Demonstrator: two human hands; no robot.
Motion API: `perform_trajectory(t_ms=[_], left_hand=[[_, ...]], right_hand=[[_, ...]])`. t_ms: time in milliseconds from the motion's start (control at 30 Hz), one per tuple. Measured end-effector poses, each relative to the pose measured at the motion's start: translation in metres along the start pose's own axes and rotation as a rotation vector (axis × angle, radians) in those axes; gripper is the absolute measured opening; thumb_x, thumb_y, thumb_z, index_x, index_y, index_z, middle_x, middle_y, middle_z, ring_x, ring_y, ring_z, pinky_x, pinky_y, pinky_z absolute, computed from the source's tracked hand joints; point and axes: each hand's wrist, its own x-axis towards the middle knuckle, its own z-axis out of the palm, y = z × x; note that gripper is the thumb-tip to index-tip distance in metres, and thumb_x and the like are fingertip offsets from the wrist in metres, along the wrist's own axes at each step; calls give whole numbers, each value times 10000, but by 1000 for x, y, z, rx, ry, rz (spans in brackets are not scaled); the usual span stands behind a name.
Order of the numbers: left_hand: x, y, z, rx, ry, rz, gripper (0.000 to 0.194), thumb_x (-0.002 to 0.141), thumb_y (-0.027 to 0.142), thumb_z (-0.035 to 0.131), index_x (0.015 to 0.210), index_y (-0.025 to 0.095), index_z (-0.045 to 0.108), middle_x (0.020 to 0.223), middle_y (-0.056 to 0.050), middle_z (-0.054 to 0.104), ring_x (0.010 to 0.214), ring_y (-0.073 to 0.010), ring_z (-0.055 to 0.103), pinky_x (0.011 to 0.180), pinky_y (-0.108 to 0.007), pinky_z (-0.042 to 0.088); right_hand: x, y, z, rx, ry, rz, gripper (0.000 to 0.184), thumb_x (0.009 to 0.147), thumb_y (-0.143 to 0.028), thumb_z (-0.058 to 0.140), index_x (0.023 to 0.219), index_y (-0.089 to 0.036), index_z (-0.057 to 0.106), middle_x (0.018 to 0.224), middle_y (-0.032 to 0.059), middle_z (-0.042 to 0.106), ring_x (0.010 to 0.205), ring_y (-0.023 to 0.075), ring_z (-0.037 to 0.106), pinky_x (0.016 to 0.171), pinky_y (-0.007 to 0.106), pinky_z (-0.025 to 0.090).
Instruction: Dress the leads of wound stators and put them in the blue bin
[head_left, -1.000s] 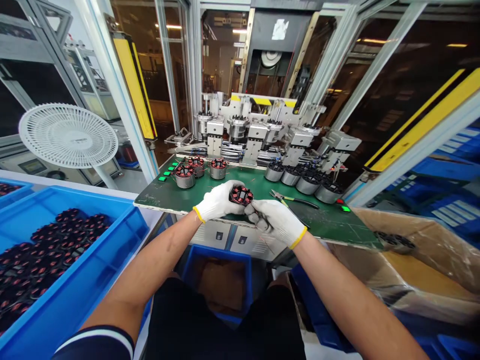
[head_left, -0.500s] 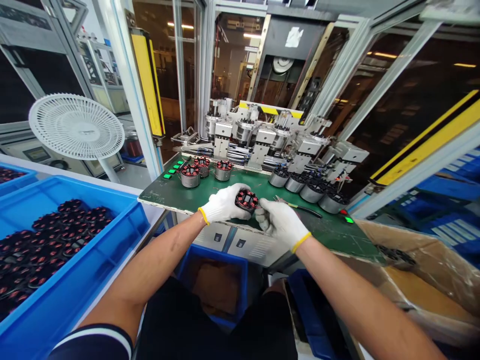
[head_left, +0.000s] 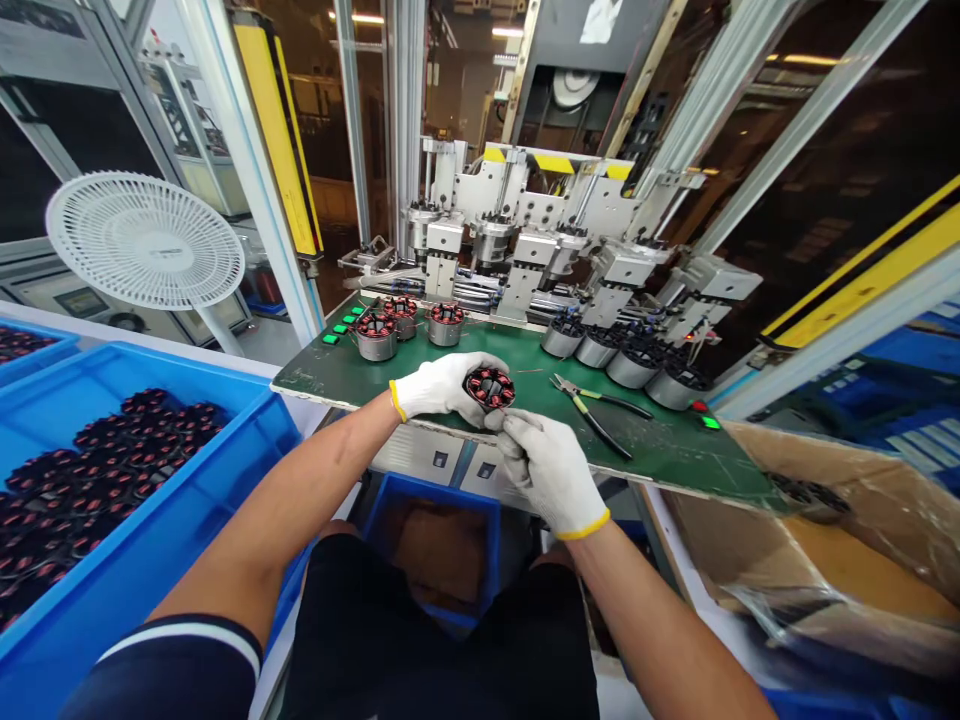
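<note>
Your left hand [head_left: 442, 388] had its fingers clamped on the wound stator [head_left: 489, 389], at 12 o'clock over the green desk [head_left: 660, 465]. Your right hand [head_left: 546, 470] pinched its edge. A loose grip could drop it, which could damage its red coils [head_left: 478, 381].

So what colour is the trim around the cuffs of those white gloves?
Yellow; it shows best in the head view, along the cuff of the right glove.

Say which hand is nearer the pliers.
Right. The right hand is below and left of the pliers, not touching them; the left hand is farther left, past the wound stator.
</note>
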Motion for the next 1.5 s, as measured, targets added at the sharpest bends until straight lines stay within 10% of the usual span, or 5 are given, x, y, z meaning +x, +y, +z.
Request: perform_trajectory(t_ms=[233, 667, 867, 1133, 1500], left_hand=[[3, -4, -6, -25, -89, 38, 690, 547, 200, 734, 1214, 204, 558, 1207, -26, 625, 1110, -267, 580, 968, -375, 440], [14, 3, -24, -50, -300, -30, 741, 525, 214, 747, 1237, 229, 543, 1153, 6, 655, 1058, -238, 605, 883, -307, 477], [28, 74, -55, 537, -171, -70, 875, 458, 487, 820, 1262, 264, 555, 1238, -40, 605, 1156, -310, 547, 941, -334, 434], [11, 108, 37, 1078, 78, -394, 661, 758, 629, 568, 931, -5, 643, 838, -240, 637, 811, -389, 638, 633, -413, 462], [-14, 61, -39, 747, -258, 3, 673, 643, 238, 661, 1290, 341, 504, 1311, -14, 563, 1089, -245, 591, 823, -289, 470]], right_hand=[[-5, 23, 42, 1098, -142, 128, 224, 805, -357, 642, 869, -152, 578, 565, -113, 187, 419, 28, 67, 345, 127, 131], [-59, 136, 96, 568, 27, 466, 466, 750, -598, 621, 741, -132, 616, 478, -65, 387, 358, 48, 289, 310, 173, 226], [-85, 187, 80, 365, 43, 494, 436, 763, -571, 575, 730, -138, 613, 466, -57, 417, 339, 66, 341, 327, 192, 254], [-66, 131, 26, 127, 24, 201, 405, 879, -509, 432, 792, -156, 610, 492, -54, 452, 378, 93, 400, 369, 207, 317], [-52, 52, -76, -386, 388, -240, 393, 913, -488, 442, 1004, -185, 676, 935, 66, 718, 873, 218, 664, 828, 325, 518]])
